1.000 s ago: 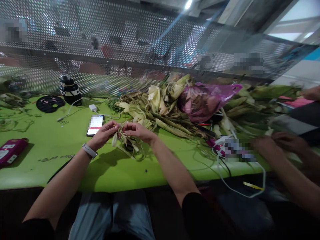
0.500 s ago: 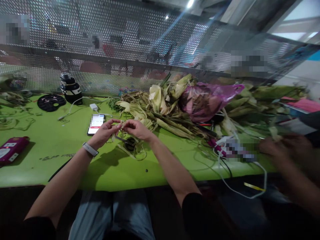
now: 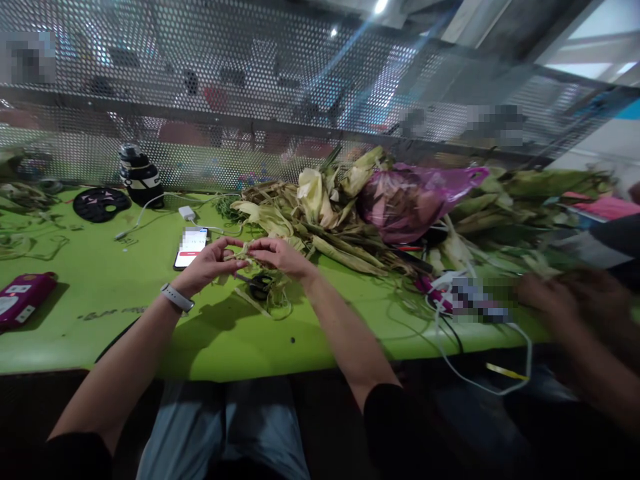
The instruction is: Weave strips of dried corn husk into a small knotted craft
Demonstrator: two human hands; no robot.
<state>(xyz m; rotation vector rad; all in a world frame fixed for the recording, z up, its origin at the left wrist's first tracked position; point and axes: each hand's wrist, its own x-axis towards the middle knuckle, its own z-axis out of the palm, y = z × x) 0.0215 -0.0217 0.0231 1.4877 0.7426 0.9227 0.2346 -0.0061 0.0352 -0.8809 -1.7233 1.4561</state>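
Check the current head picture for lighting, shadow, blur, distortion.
Head view: ceiling light glares up top; soft shadow on the green table below the left hand. Head view: pale strips too soft to separate; a co-worker's hand at right looks smeared. Head view: perforated screen stretches toward the right, likely lens distortion.

We find the left hand [image 3: 213, 261] and right hand [image 3: 283, 257] bare, likewise the left arm [image 3: 120, 360] and right arm [image 3: 345, 327] up to the sleeves. Near the left hand we record a pale grey wristband [image 3: 177, 298], narrow and close-fitting; whether it carries a watch face we cannot tell. We note a plain black left sleeve [image 3: 83, 459] and a matching right sleeve [image 3: 387, 433]. Below, we list faded blue trousers [image 3: 265, 427], denim by appearance, softly creased.
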